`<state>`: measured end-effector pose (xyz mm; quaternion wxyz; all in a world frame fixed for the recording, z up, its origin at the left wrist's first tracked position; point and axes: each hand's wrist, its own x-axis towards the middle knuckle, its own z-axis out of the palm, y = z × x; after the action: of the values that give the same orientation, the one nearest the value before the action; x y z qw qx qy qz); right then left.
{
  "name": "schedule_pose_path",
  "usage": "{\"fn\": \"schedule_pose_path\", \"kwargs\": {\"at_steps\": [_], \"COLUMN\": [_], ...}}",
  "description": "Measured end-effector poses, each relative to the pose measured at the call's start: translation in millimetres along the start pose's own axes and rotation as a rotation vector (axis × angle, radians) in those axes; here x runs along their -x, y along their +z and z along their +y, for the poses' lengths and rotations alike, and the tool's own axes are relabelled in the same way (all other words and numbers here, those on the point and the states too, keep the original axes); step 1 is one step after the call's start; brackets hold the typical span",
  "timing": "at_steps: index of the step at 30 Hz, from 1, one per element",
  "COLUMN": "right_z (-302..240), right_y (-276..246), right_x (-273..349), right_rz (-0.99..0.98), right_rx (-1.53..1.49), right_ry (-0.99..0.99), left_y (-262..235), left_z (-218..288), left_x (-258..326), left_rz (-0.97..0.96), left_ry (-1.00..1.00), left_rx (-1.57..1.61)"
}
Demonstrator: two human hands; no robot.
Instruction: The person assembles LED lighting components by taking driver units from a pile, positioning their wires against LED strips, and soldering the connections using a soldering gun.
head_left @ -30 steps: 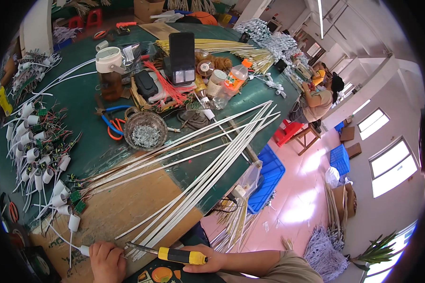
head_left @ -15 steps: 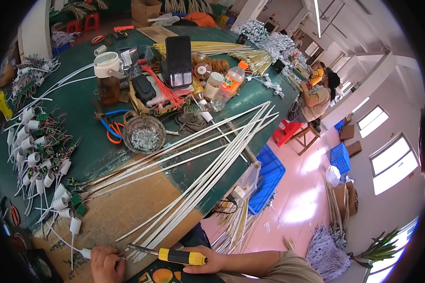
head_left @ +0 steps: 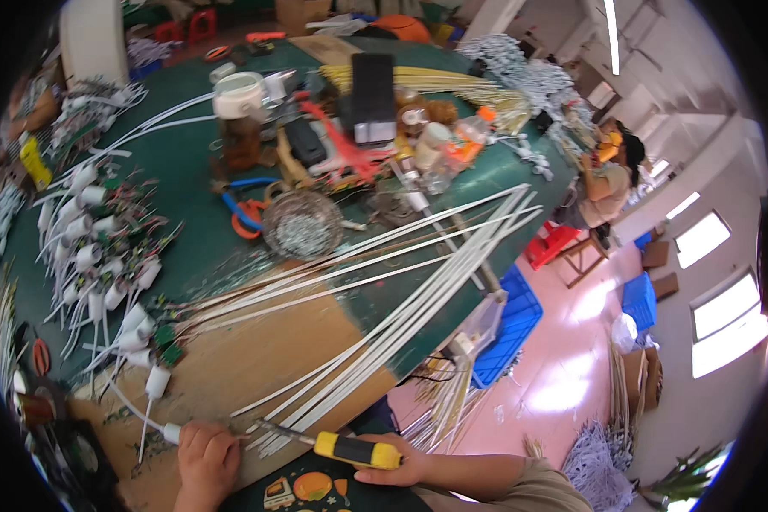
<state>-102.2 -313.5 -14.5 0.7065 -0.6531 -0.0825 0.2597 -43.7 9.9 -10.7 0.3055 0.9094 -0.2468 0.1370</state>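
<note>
My left hand (head_left: 208,459) is closed at the near edge of the table, its fingers round a white plastic cap (head_left: 171,433) with a white cable running from it. In my right hand (head_left: 408,461) is a tool with a yellow-and-black handle (head_left: 357,450) and a narrow metal shaft. The shaft points left, its tip close to my left fingers and over the near ends of several white wires (head_left: 375,343). What lies between tip and fingers is too small to make out. Left of the wires is a pile of white caps (head_left: 88,256) with cables and green circuit boards.
Brown cardboard (head_left: 269,352) covers part of the green table (head_left: 418,314). Beyond it stand a glass bowl (head_left: 302,224) of pale bits, pliers (head_left: 246,213), a jug (head_left: 240,128), a phone (head_left: 373,98) and bottles. A blue crate (head_left: 510,333) is right of the table; a person (head_left: 608,183) sits farther off.
The whole view has shifted, so the table and both hands appear farther right. My hands keep their grips, and the tool's tip stays beside my left fingers.
</note>
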Motion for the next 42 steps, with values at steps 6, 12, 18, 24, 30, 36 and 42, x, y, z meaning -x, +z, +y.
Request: {"fn": "schedule_pose_path", "kwargs": {"at_steps": [6, 12, 18, 24, 30, 36, 42], "right_z": [-1.3, -5.0, -2.9, -3.4, -5.1, -4.7, -2.7], "right_y": [-11.8, -16.8, -13.3, -15.0, -15.2, -14.9, -15.3], "right_x": [14.8, 6.3, 4.2, -1.7, -6.2, -4.8, -2.8], "right_rz": [0.069, 0.004, -0.007, -0.041, -0.060, -0.057, -0.055], "right_rx": [-0.081, -0.102, -0.012, 0.103, 0.100, 0.110, 0.102], "right_ry": [0.015, 0.059, -0.006, -0.122, -0.109, -0.083, -0.029], "left_y": [4.6, -1.0, -1.5, 2.4, 7.2, 10.0, 10.0], "left_z": [4.0, 1.6, 2.6, 3.3, 8.8, 11.7, 13.1], "left_x": [-21.2, -12.8, -9.0, -9.2, -11.8, -12.1, -13.2], "left_rz": [-0.026, -0.035, -0.027, -0.017, -0.003, 0.005, -0.018], "left_ry": [0.001, 0.002, -0.022, 0.004, -0.042, -0.075, -0.095], "left_rx": [-0.025, -0.027, 0.000, -0.009, -0.032, -0.044, -0.057]}}
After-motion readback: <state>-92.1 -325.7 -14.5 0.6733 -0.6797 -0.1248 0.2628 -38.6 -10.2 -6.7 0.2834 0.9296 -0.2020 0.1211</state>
